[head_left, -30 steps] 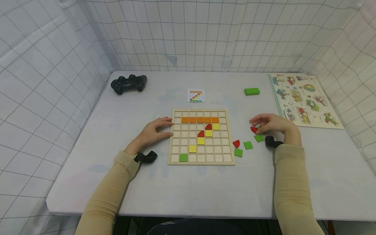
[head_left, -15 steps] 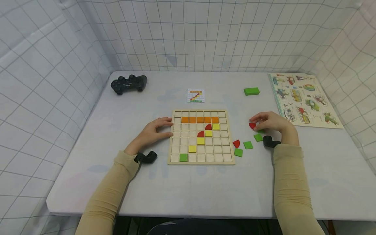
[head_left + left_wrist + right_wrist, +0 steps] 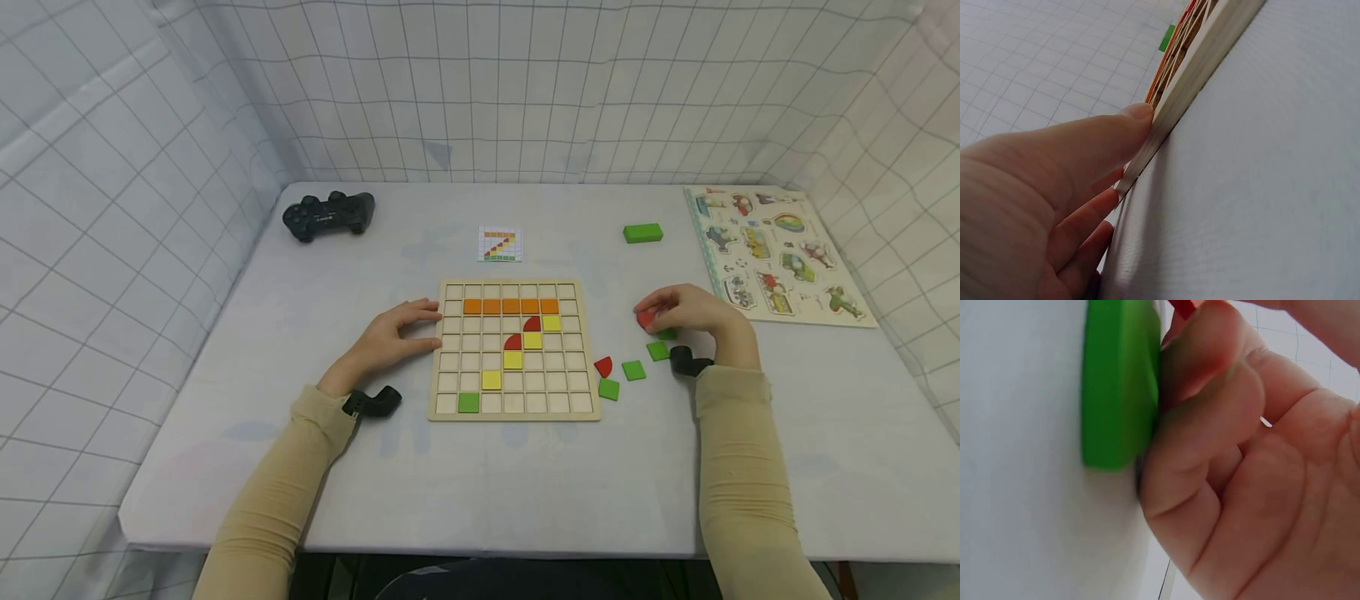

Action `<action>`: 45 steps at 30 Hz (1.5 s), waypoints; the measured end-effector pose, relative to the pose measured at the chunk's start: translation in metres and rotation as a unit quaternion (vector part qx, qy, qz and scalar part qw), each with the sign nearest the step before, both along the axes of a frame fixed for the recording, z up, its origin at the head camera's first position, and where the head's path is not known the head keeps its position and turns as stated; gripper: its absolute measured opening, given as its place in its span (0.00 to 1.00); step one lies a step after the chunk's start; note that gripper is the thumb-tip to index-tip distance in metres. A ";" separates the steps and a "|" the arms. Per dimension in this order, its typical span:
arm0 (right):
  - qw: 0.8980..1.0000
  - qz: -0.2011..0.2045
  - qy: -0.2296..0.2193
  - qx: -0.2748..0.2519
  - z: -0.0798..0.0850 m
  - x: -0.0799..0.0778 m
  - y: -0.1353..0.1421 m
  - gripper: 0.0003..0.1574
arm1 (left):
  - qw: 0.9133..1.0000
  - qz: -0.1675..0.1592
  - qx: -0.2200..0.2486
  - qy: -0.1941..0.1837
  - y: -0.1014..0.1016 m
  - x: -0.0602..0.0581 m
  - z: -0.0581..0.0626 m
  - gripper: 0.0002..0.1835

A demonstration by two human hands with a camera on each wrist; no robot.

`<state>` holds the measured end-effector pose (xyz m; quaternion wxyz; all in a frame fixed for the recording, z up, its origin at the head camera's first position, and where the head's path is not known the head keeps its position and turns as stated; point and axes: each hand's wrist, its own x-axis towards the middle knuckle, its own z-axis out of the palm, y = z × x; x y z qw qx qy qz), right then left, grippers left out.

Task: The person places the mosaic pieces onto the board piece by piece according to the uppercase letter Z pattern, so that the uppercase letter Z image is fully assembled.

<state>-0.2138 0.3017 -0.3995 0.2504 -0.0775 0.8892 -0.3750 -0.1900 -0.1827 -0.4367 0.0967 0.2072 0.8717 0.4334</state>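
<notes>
My left hand (image 3: 384, 337) rests its thumb and fingertips against the left edge of a wooden grid board (image 3: 459, 421). In the left wrist view the thumb touches the board's upper edge. Orange, yellow, red and green tiles sit in some of the board's squares. To the right of the board, my right hand (image 3: 696, 315) pinches a red quarter-circle tile (image 3: 644, 320) between thumb and fingers. A green square tile (image 3: 1110, 387) lies close by the curled fingers in the right wrist view. In the head view it is partly hidden under the hand.
Between board and right hand lie another red quarter-circle tile (image 3: 603, 367) and several green tiles (image 3: 633, 371). A pattern card (image 3: 500, 244) is behind the board. Farther out are a green block (image 3: 642, 233), a picture puzzle board (image 3: 780, 254) and a black game controller (image 3: 328, 215).
My right hand has shifted slightly left and away from me, and the red quarter-circle tile has moved with its fingers. The left hand and the board have stayed in place.
</notes>
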 end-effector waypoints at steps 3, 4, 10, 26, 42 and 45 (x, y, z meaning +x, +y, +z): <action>1.000 -0.001 -0.004 0.008 0.000 -0.001 0.000 0.24 | 1.000 0.000 0.000 0.002 0.000 0.000 0.000 0.27; 1.000 0.000 -0.003 0.012 0.000 -0.001 0.000 0.24 | 1.000 0.000 0.000 0.003 0.000 0.000 0.000 0.27; 1.000 0.006 0.010 0.018 0.004 0.000 -0.001 0.22 | 1.000 0.001 -0.002 0.001 0.000 0.001 0.001 0.27; 0.995 0.052 0.076 -0.021 0.027 0.000 -0.049 0.10 | 1.000 0.003 0.002 -0.003 0.000 0.001 0.001 0.28; 0.984 0.105 0.091 -0.115 0.036 0.016 -0.146 0.09 | 1.000 0.002 0.003 -0.005 0.000 0.000 0.000 0.28; 0.982 0.113 0.090 -0.122 0.033 0.019 -0.158 0.09 | 1.000 0.002 0.003 -0.004 0.000 0.000 0.001 0.28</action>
